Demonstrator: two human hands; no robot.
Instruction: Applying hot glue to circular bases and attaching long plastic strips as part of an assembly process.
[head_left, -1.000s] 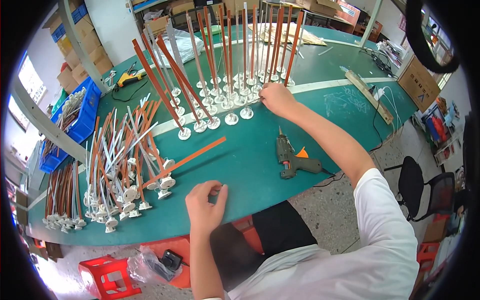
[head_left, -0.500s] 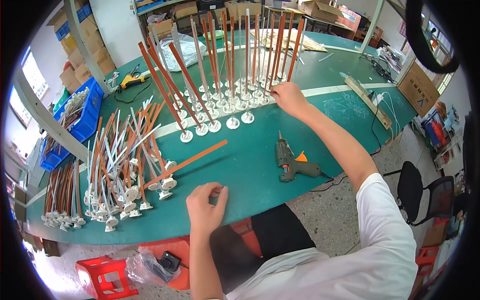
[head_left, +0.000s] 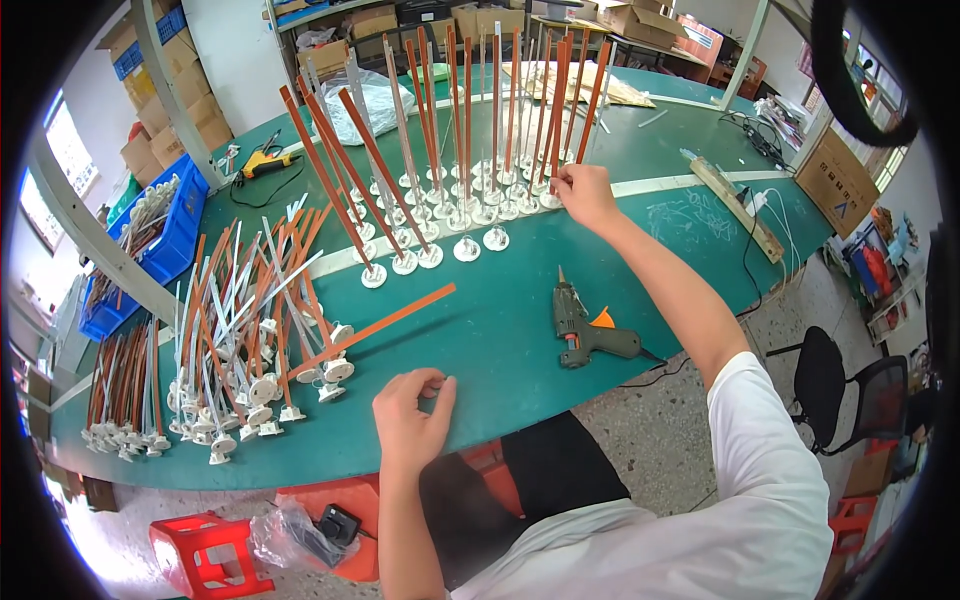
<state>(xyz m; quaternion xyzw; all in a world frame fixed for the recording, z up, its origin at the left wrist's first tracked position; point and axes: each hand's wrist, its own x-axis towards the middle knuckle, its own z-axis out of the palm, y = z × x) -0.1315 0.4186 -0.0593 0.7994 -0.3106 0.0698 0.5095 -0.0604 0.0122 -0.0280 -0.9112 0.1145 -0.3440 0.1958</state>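
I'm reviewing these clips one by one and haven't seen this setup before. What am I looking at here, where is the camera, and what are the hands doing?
There is no machine: a person works bare-handed, filmed by a fisheye camera on their head looking down, so straight edges bend. On the green table stand upright sticks, orange and pale, each on a round white base. More lie heaped at the left, the stick pile. A glue gun lies near the front edge. The right hand reaches out and pinches a standing stick in the far row. The left hand rests at the near edge, seemingly empty.
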